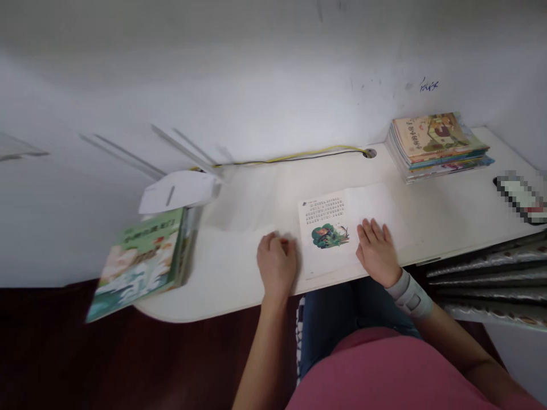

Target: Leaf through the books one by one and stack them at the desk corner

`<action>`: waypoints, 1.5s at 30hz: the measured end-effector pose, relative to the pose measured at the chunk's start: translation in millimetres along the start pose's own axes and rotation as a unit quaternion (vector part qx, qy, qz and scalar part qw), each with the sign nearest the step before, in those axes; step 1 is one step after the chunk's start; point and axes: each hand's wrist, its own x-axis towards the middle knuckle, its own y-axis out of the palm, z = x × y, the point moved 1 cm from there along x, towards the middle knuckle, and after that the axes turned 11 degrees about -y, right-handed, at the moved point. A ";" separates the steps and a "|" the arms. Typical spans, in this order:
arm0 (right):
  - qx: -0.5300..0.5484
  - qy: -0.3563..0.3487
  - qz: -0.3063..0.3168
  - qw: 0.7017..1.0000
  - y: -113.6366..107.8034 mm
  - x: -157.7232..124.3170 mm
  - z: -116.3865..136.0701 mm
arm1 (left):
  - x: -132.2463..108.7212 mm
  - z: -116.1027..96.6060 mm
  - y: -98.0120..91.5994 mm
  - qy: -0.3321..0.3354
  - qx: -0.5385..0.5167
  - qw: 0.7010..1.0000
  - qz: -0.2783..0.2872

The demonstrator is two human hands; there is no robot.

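Two hands rested on the white worktop (239,285) at an open booklet (342,225) lying flat near its front edge. The right hand (376,250) lay spread, palm down, on the booklet's lower right part. The left hand (277,263) was loosely curled at the booklet's left edge, holding nothing I could make out. One book stack (440,145) sat far right; another (143,262) overhung the left edge.

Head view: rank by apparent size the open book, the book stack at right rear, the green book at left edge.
1. green book, though nearness to the camera inflates it
2. open book and book stack look alike; no ranking between them
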 end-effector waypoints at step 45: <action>0.335 0.152 -0.141 0.919 3.9 -29.1 -96.7 | -32.3 -67.9 -13.6 0.201 0.009 0.979 0.031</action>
